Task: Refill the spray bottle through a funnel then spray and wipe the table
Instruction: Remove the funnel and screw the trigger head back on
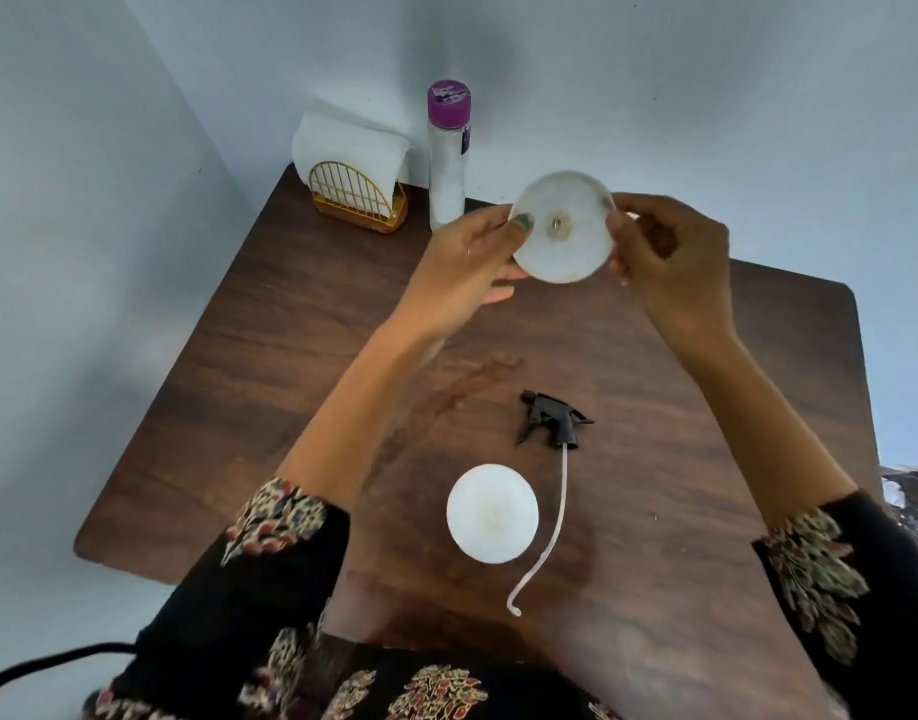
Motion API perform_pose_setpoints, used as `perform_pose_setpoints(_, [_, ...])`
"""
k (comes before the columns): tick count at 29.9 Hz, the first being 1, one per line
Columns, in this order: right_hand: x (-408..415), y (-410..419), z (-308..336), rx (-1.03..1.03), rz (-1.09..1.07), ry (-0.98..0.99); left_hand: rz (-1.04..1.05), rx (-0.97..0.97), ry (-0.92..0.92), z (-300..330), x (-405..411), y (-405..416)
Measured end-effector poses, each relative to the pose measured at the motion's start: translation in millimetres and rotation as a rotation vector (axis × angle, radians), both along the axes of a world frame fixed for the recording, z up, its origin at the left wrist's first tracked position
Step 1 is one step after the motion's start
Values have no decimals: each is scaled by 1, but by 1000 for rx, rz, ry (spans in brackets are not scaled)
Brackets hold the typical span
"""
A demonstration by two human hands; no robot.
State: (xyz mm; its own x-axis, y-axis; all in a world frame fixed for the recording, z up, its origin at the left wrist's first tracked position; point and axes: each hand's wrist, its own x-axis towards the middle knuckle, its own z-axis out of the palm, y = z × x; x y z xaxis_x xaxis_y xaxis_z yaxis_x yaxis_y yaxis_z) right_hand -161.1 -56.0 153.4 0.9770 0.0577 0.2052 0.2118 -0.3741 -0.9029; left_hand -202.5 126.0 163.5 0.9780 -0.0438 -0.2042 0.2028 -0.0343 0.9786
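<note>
Both my hands hold a white funnel (563, 226) in the air over the far half of the brown table (269, 356), its wide mouth facing me. My left hand (467, 262) pinches its left rim and my right hand (670, 262) grips its right rim. Below, near the table's middle, the white spray bottle (492, 513) stands upright and uncapped, seen from above. Its black trigger head (553, 418) lies on the wood just beyond it, with the dip tube (553, 527) curving toward me. A clear refill bottle with a purple cap (448, 153) stands at the back edge.
A gold wire holder with white paper napkins (352, 174) sits at the table's back left corner by the wall. A faint stain (477, 379) marks the wood in the middle. A black cable (41, 667) lies on the floor at lower left.
</note>
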Motion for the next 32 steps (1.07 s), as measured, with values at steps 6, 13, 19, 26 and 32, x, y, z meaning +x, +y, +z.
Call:
perform_pose_setpoints(6, [82, 19, -64, -194, -44, 2, 60, 42, 127, -64, 88, -13])
perform_pose_setpoints(13, [120, 35, -122, -308, 47, 286, 35, 148, 293, -118, 140, -20])
perform_pose_setpoints(19, [126, 39, -149, -267, 78, 418, -33, 202, 402, -156, 154, -22])
perform_pose_setpoints(26, [134, 39, -159, -310, 117, 553, -98, 218, 455, -170, 156, -23])
perform_pose_setpoints(32, [132, 31, -156, -280, 87, 597, -68, 260, 433, -165, 153, -21])
